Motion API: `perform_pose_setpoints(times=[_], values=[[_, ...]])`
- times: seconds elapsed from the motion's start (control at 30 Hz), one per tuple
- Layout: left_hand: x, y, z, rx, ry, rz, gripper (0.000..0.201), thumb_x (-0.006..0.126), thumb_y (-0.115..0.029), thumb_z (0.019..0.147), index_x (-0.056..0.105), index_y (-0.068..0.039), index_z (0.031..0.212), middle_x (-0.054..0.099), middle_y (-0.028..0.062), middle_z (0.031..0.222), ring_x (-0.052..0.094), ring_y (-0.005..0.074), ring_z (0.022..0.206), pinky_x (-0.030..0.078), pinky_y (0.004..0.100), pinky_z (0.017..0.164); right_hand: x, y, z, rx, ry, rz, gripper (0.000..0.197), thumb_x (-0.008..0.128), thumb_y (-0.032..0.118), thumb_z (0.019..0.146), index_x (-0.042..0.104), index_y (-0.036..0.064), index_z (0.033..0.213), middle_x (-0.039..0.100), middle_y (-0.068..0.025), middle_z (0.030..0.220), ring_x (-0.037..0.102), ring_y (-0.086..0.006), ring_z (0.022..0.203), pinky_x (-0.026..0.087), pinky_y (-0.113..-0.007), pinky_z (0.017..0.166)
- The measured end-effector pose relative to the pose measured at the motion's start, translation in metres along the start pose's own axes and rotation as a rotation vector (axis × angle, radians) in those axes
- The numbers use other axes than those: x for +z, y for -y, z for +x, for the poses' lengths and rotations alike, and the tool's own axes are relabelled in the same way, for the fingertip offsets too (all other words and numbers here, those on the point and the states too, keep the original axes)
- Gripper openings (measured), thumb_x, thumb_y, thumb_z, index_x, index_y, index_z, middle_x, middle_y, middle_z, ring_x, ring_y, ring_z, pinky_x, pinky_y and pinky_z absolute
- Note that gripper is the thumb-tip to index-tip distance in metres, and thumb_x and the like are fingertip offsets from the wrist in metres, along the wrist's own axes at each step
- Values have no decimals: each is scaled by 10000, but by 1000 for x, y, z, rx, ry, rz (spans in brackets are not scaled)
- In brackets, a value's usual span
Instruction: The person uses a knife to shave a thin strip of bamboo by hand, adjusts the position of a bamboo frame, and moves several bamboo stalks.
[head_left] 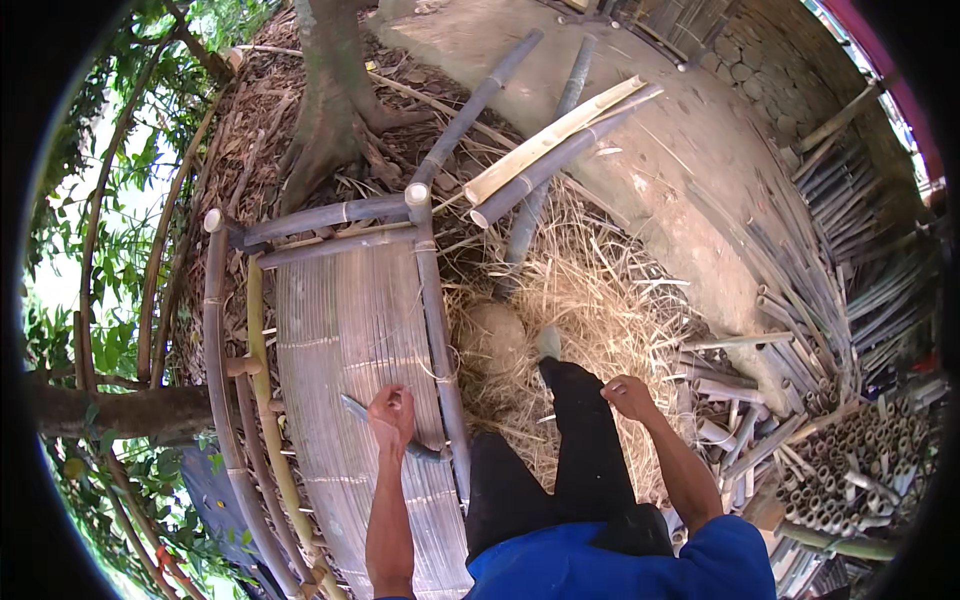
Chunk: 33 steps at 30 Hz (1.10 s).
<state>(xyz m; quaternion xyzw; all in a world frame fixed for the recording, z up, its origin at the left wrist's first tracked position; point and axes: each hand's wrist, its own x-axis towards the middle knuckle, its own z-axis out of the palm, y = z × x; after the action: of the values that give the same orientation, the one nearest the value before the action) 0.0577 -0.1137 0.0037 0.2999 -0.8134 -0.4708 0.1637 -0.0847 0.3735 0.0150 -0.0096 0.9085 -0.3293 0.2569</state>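
My left hand [391, 414] is over the slatted bamboo bench [310, 330], its fingers curled; whether anything is in them is hidden. Beneath it a curved knife [430, 453] lies across the slats, its middle covered by the hand and wrist. I cannot tell whether the hand touches the knife. My right hand [628, 397] is beside my right knee, with its fingers drawn together; anything between them is too small to make out. My dark-trousered legs [590, 430] stretch forward beside the bench, over straw-like shavings [600, 300].
Ahead, a split bamboo pole [550, 140] and a whole one lean across a dark bamboo pole [575, 85]. A tree trunk [335, 90] rises beyond the bench. Cut bamboo pieces [840, 470] are stacked at the right. Bamboo rails [222, 380] border the bench's left side.
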Motion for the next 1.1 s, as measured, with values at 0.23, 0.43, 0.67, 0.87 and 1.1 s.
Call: perform_pose_setpoints(times=[0.23,0.43,0.67,0.87,1.1], values=[[35,-54,119,-69,10,15,182,726,-162,890,732,-7,984,693,115,759,671,178,694,527,321,644,-6,36,91,69,167,35,281,777,306,900,743,33,958,747,-92,763,738,-183,723,573,-327,699],[137,-62,262,112,-40,191,316,774,-169,822,698,-41,1100,700,149,891,686,303,821,553,420,739,-7,30,252,122,348,39,319,786,307,901,682,50,1060,737,-81,755,730,-184,713,565,-344,651],[260,-29,451,150,3,411,391,789,-256,822,656,-50,1126,647,201,1054,613,382,1048,505,504,905,-5,96,451,-157,431,-132,310,720,254,947,649,59,1178,728,-128,876,709,-238,753,569,-367,685],[313,26,519,-14,-216,753,365,763,-453,834,733,-113,964,676,124,770,673,355,804,523,477,770,-12,179,638,-471,334,-291,332,684,226,971,609,17,1217,687,-149,874,698,-273,771,592,-371,713],[329,4,520,-204,-199,647,287,773,-416,825,750,-136,887,645,77,705,651,297,699,507,442,671,76,280,795,-642,431,-434,514,756,393,891,608,66,1258,722,-153,1042,707,-344,986,567,-476,880]])
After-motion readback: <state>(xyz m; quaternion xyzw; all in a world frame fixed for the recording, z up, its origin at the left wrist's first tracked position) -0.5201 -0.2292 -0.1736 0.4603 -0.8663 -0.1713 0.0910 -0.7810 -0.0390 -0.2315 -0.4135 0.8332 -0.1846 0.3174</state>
